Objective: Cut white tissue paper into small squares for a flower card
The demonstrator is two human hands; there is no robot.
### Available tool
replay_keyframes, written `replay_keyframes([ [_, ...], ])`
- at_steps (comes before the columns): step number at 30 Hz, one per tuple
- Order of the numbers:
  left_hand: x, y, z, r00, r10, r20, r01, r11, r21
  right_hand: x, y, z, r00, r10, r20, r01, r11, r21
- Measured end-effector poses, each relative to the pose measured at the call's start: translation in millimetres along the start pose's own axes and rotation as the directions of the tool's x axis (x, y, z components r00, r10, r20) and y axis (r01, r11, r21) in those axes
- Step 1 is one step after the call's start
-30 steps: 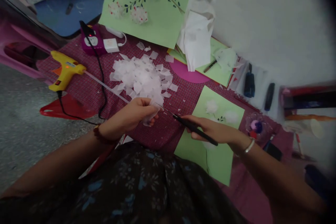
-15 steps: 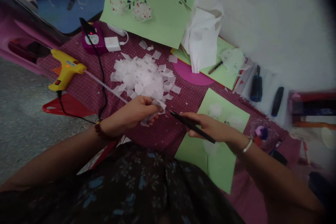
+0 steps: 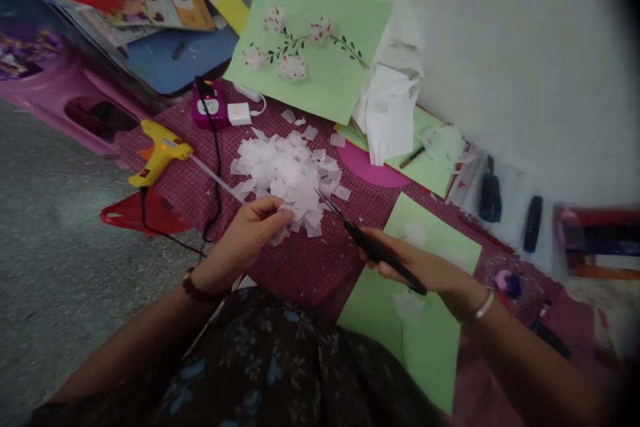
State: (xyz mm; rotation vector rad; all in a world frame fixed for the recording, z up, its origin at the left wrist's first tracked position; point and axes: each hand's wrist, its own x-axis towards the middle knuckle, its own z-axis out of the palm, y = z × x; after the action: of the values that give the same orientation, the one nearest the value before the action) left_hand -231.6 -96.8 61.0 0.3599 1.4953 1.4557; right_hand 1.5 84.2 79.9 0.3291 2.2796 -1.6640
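My left hand (image 3: 257,227) pinches a small bit of white tissue paper (image 3: 279,237) at the near edge of a heap of cut white paper pieces (image 3: 280,167). My right hand (image 3: 400,257) is wrapped around black-handled scissors (image 3: 383,255). Their blades point up and left toward the heap and are apart from my left hand. Under my right hand lies a green sheet (image 3: 430,340) with pale white puffs on it. Farther back, another green sheet (image 3: 330,97) carries white, red-dotted paper flowers on a leafy stem.
A yellow glue gun (image 3: 163,150) with a lit light and a black cord lies at left, beside a purple socket block (image 3: 210,107) with a white charger (image 3: 239,113). White paper (image 3: 393,110) is crumpled near the wall. Dark-handled tools (image 3: 533,223) are at right.
The view has shifted, so the table sits lower in the picture. The scissors' tips have moved away from the left hand's paper and now point over the heap.
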Motion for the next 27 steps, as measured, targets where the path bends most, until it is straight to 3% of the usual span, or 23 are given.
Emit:
replay_keyframes([
  [8,7.1,-10.8,2.2,0.992,-0.107,0.071,0.107,0.994,0.006,3.2,-8.2,6.4,0.998,0.059,0.023,-0.057,0.996,-0.07],
  [15,8.8,-2.6,0.5,0.994,-0.046,-0.099,0.037,0.995,-0.089,4.5,-2.1,5.3,0.999,0.046,-0.001,-0.046,0.997,-0.061],
  [27,-0.6,-11.5,14.2,1.0,0.005,-0.012,-0.004,0.998,0.065,14.9,-5.4,10.3,0.999,0.04,-0.006,-0.04,0.997,-0.065],
])
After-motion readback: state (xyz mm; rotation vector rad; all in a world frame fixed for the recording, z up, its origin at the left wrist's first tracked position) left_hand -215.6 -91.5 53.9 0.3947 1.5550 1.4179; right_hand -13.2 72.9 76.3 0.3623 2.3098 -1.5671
